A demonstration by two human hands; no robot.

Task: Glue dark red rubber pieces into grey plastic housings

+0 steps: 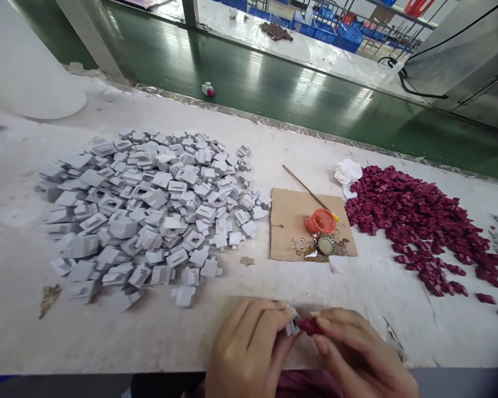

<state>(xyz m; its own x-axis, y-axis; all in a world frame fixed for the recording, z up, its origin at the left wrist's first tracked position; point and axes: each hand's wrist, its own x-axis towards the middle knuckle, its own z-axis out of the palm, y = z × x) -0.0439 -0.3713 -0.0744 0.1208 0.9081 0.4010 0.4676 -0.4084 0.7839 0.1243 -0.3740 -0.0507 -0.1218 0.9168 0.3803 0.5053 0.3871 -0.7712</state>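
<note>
Near the front edge of the bench, my left hand (249, 342) is closed round a small grey plastic part (292, 321) with an opening in its side. My right hand (352, 345) pinches a dark red plastic piece (310, 326), whose tip is at the grey part's opening. Whether the tip is inside the opening or only touching it, I cannot tell. A large heap of grey parts (161, 204) lies to the left. Over on the right is a heap of dark red pieces (410, 215).
Between the heaps, a cardboard sheet (286, 221) carries an orange-red cup (318, 222), a bottle cap (326, 244), a thin stick (307, 188) and spilled liquid. Crumpled white tissue (348, 172) lies behind. A green conveyor belt (253, 77) runs along the back, bearing one grey-and-red piece (208, 89).
</note>
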